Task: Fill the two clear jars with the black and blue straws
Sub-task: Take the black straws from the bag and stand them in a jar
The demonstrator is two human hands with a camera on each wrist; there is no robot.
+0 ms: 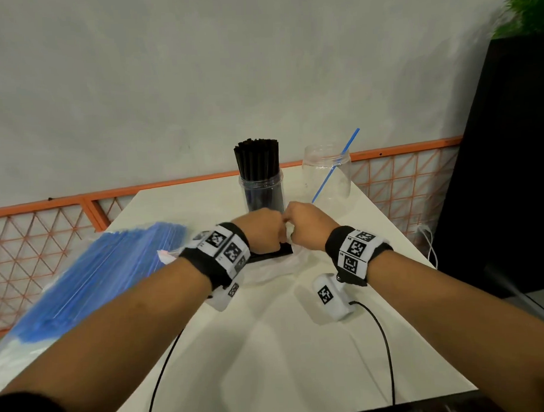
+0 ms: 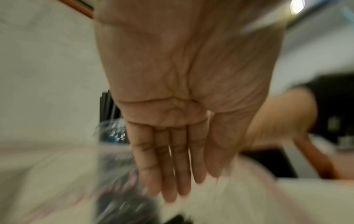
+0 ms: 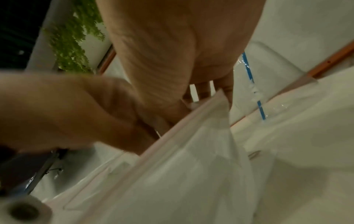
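A: Where are the blue straws (image 1: 91, 273)?
B: Bagged, off beyond the left hand (image 1: 262, 230), long axis running away from the person. That hand's nearer; its fingers lie straight.
A: The right hand (image 1: 308, 226)?
B: Pinching a clear bag (image 3: 191, 159). Ahead of it, the emptier jar (image 1: 326, 176) holds one blue straw (image 1: 337, 165).

Premises appear to be a café or similar commercial seating area. Evidence: small white table (image 1: 269, 344) set against a bare grey plaster wall (image 1: 198, 69), orange metal lattice railing (image 1: 49, 232) along the far edge, tall black planter (image 1: 510, 166) with greenery at right.
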